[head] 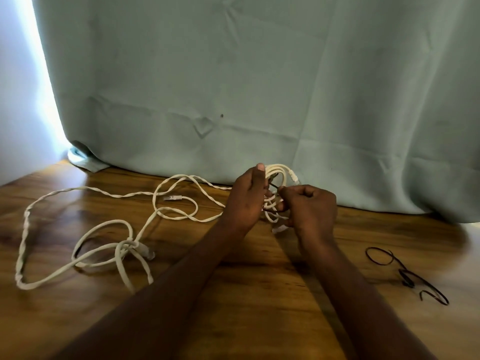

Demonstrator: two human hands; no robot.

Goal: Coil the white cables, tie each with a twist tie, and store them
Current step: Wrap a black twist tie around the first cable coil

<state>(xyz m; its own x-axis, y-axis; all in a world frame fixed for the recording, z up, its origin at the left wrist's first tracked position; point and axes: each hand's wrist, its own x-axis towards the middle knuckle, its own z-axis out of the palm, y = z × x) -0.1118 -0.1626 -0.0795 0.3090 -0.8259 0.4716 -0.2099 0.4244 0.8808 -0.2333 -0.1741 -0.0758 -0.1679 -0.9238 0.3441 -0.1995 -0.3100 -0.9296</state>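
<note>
Above the table (pixel 233 294), left hand (pixel 248 201) grips the coiled cable (pixel 279 175); right fingers (pixel 287 194) pinch a twist tie (pixel 273 186) (dark).

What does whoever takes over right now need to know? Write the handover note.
Left hand grips the coiled white cable, held above the table.
Right hand pinches a dark twist tie at that coil.
Done: one cable coiled; its tie does not look finished.
Left: finish the tie, then coil and tie the loose white cables lying tangled on the left. Spare twist ties lie on the right. No storage place is in view.
</note>
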